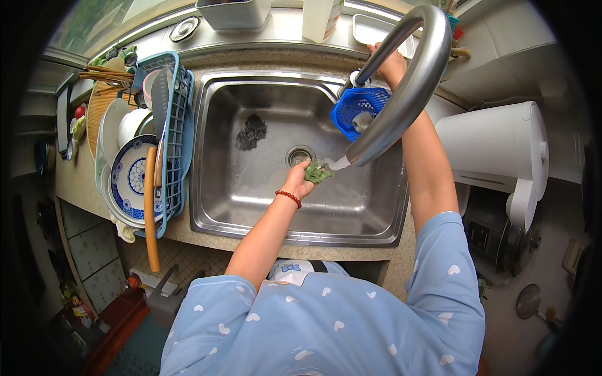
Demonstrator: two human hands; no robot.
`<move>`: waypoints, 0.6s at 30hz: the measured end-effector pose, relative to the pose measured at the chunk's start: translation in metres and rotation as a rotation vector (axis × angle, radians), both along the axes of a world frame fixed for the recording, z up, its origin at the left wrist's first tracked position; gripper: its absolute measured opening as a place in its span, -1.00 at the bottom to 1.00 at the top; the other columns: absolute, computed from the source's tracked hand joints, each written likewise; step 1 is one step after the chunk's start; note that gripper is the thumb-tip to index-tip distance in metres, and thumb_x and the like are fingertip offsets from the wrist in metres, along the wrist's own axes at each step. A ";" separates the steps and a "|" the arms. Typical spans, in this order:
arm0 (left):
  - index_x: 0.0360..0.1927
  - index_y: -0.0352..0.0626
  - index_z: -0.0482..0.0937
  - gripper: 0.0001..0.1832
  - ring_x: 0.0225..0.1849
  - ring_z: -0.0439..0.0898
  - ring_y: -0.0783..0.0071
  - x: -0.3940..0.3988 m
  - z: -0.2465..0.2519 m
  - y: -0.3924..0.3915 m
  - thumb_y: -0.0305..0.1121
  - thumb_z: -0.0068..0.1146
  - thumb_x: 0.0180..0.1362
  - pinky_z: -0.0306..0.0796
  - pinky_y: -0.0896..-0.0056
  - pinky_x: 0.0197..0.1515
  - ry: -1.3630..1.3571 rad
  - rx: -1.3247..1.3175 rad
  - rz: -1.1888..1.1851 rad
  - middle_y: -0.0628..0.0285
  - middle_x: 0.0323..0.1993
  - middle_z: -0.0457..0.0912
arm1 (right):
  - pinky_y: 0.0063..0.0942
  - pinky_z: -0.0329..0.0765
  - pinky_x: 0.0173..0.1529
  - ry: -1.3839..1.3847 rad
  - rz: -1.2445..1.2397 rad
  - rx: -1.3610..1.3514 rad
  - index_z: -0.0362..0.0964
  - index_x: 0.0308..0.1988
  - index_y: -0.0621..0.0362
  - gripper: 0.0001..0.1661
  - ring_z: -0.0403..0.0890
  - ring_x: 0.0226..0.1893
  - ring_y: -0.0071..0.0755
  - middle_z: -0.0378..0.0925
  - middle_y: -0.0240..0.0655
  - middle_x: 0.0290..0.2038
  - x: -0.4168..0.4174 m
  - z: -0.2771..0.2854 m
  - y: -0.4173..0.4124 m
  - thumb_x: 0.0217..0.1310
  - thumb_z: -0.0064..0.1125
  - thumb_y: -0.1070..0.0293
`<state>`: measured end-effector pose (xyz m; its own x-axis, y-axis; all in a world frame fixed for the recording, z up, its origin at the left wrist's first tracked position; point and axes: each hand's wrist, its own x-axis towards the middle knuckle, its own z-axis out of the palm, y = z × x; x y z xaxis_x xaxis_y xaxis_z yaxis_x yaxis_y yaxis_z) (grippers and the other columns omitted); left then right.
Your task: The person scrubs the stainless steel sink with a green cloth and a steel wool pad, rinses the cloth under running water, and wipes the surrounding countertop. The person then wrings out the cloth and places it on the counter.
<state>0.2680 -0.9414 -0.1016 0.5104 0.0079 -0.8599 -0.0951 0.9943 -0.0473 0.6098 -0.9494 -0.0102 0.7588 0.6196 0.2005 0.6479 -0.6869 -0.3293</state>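
Note:
Over the steel sink point(263, 188), my left hand point(300, 181) holds a green scrubbing cloth or pad point(318, 173); which of these it is I cannot tell. Water point(339, 163) runs onto it from the thick curved faucet point(423, 70). My right hand point(391, 63) reaches behind the faucet, beside the white tray point(376, 33) on the sill; its fingers are partly hidden by the pipe, so its grip is unclear. A blue plastic basket point(345, 110) with a pale sponge or cloth point(362, 122) hangs at the faucet's base. A dark steel-wool scourer point(251, 132) lies in the basin, left of the drain point(300, 155).
A blue dish rack point(176, 141) with plates, a knife and a wooden-handled utensil point(151, 207) stands left of the sink. A grey bin point(235, 16), a plastic jug point(321, 19) and a round lid point(184, 29) line the sill. A white appliance point(489, 141) stands at right.

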 end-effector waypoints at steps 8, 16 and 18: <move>-0.10 -0.38 0.28 -0.74 -0.15 0.44 0.06 0.002 -0.005 -0.010 -0.64 -0.19 0.09 0.37 -0.07 -0.04 0.080 0.133 0.010 0.00 -0.12 0.37 | -0.35 0.34 -0.42 0.143 -0.043 0.797 0.41 -0.49 0.26 -0.60 0.44 -0.56 -0.25 0.45 -0.16 -0.58 -0.032 0.010 -0.041 0.19 -0.13 0.15; -0.15 -0.36 0.36 -0.81 -0.20 0.50 0.25 0.017 -0.005 -0.019 -0.57 -0.13 0.14 0.46 0.13 -0.18 0.064 0.260 -0.154 0.09 -0.17 0.45 | -0.62 0.25 -0.46 0.550 -0.417 0.916 0.37 -0.49 0.17 -0.66 0.30 -0.49 -0.61 0.30 -0.45 -0.51 -0.282 -0.019 -0.115 0.29 -0.19 0.25; -0.22 -0.35 0.41 -0.85 -0.28 0.51 0.32 0.016 0.002 -0.024 -0.51 -0.08 0.15 0.44 0.24 -0.25 0.085 0.388 -0.204 0.13 -0.26 0.50 | -0.54 0.37 -0.33 0.674 -0.513 0.804 0.42 -0.29 0.14 -0.74 0.40 -0.29 -0.48 0.37 -0.39 -0.33 -0.308 -0.087 -0.108 0.25 -0.13 0.22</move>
